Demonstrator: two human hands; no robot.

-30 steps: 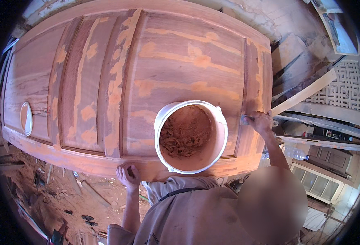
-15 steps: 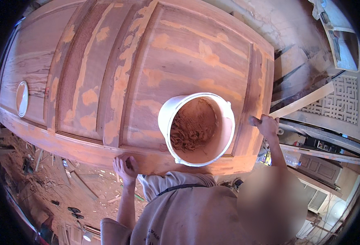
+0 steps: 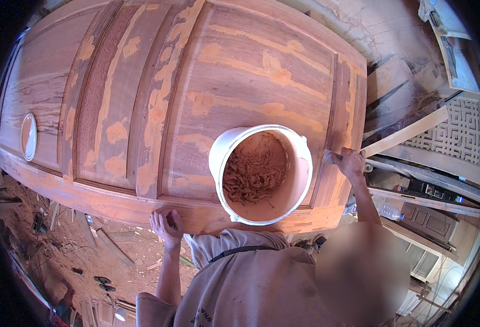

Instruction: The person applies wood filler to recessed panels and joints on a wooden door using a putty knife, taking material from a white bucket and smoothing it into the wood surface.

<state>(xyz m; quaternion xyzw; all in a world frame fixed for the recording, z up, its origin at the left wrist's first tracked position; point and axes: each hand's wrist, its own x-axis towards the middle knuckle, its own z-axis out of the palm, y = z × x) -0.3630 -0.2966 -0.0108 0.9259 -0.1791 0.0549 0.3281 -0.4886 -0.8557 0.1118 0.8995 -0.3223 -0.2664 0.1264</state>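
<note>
A large wooden panelled door (image 3: 240, 90), streaked with orange-brown filler, lies flat before me. On its near right part stands a white bucket (image 3: 226, 155) partly filled with reddish-brown putty (image 3: 256, 169). At the door's right border, my right hand (image 3: 351, 163) is closed round a small scraper (image 3: 330, 157), whose grey end points left at the wood. My left hand (image 3: 166, 224) rests at the near edge, left of the bucket. Its fingers are curled, and the shadow inside hides whatever may be in them.
A round white lid (image 3: 28, 137) lies on the door's far left part. Wood scraps and shavings cover the floor (image 3: 109, 245) at lower left, with a pair of slippers (image 3: 104, 283). At right are a leaning board (image 3: 409, 133), a lattice panel (image 3: 458, 131) and a plastic bottle (image 3: 388, 211).
My right hand has shifted slightly left and away from me with the scraper, over the door's right border. My left hand stays at the near edge, almost unmoved.
</note>
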